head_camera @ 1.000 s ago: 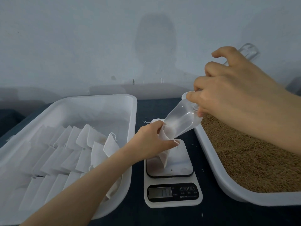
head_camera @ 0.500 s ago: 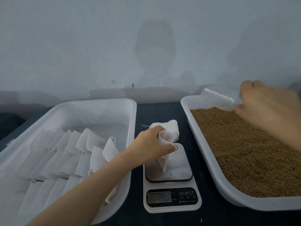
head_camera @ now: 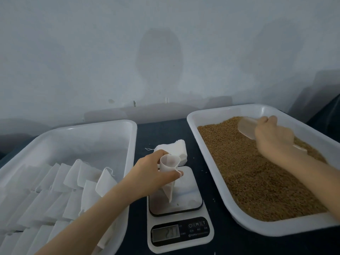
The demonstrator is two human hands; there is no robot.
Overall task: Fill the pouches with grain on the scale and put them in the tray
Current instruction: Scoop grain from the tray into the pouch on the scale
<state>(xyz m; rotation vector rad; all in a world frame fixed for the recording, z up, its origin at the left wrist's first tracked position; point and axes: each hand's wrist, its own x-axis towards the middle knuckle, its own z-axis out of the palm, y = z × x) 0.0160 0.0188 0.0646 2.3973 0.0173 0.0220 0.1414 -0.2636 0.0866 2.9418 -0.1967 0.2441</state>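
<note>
My left hand (head_camera: 153, 173) holds a white pouch (head_camera: 168, 178) upright with its mouth open; the pouch's bottom rests on the platform of the white kitchen scale (head_camera: 179, 214). My right hand (head_camera: 272, 138) grips a clear plastic scoop (head_camera: 247, 128) over the brown grain (head_camera: 257, 172) in the white tray (head_camera: 207, 115) on the right. The white tray (head_camera: 88, 129) on the left holds rows of white pouches (head_camera: 55, 190). A stack of empty pouches (head_camera: 179, 149) lies behind the scale.
The trays and scale stand on a dark table (head_camera: 161, 131) against a pale wall. A few loose grains lie on the table between the scale and the grain tray. The scale's display (head_camera: 166, 233) shows blurred digits.
My right hand has carried the scoop away from the pouch's mouth, right and back down into the grain tray. My left hand keeps holding the pouch on the scale.
</note>
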